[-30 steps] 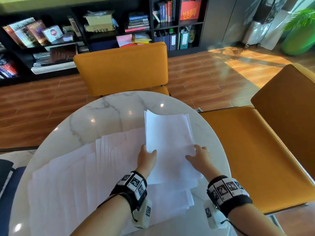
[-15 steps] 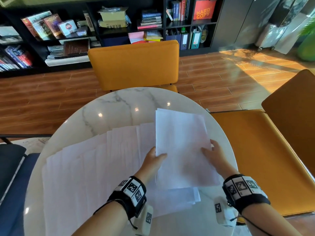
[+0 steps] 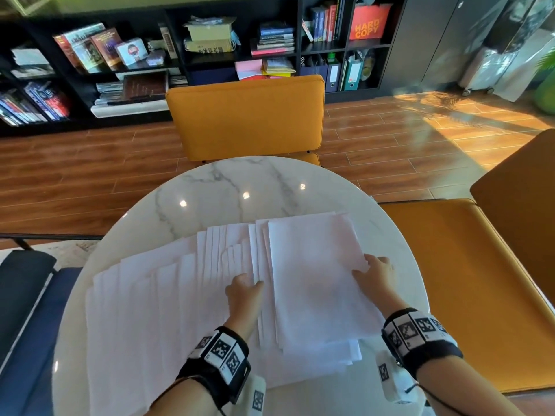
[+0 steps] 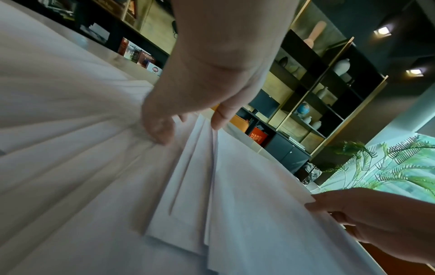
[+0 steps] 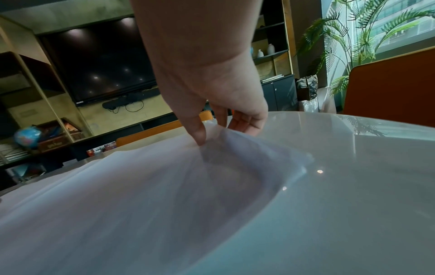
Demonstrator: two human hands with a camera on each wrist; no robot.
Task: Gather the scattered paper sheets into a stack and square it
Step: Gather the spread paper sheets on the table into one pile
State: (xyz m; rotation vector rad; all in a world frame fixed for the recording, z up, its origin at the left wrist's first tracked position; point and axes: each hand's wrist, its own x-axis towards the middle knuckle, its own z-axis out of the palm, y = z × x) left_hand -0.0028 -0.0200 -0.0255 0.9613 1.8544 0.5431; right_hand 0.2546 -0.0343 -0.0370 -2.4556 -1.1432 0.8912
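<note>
White paper sheets [image 3: 180, 295] fan across the round marble worktop [image 3: 240, 187]; left hand [image 3: 243, 291] pinches their edges, right hand [image 3: 375, 273] pinches the gathered pile [image 3: 315, 280].

Both hands reach forward, side by side.
Left hand [image 3: 244, 291] and right hand [image 3: 375, 273] each pinch paper sheets [image 3: 315, 280], fingers curled.

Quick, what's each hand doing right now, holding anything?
Left hand: closed, pinching the left edge of the paper stack.
Right hand: closed, pinching the paper stack's right edge, thumb on top.
</note>
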